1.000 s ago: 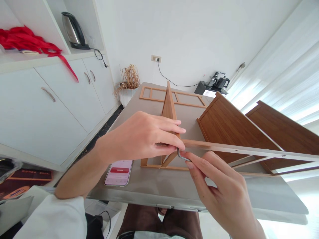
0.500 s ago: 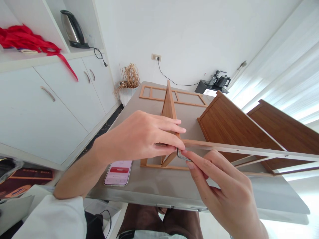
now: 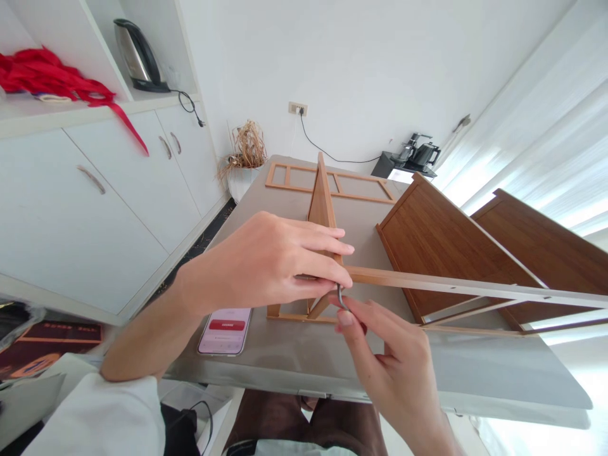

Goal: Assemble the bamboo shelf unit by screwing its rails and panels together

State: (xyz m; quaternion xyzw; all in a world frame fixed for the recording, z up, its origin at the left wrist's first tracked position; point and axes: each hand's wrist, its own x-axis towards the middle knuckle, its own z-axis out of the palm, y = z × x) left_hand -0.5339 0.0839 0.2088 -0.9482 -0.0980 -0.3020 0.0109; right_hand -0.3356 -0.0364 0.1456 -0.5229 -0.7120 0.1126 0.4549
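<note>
My right hand (image 3: 389,361) pinches the long arm of a small bent metal Allen key (image 3: 341,296) between thumb and fingertips. The key's other end meets the near edge of a wooden frame (image 3: 408,280), at the corner where an upright wooden board (image 3: 322,193) joins it. My left hand (image 3: 270,263) lies over that corner, thumb and index finger closed on the frame beside the key, the other fingers across the board. Its fingertips hide the screw point. Two wider brown wooden panels (image 3: 456,253) stand slanted in the frame on the right.
A phone (image 3: 225,330) with a lit screen lies on the grey table (image 3: 285,358) beside my left forearm. A second wooden ladder-like frame (image 3: 351,185) lies flat at the back. White cabinets (image 3: 95,209) with a kettle (image 3: 139,56) are on the left.
My right hand has swung left and toward me with the Allen key, whose free arm now points more toward me. My left hand and the wooden frame have stayed in place.
</note>
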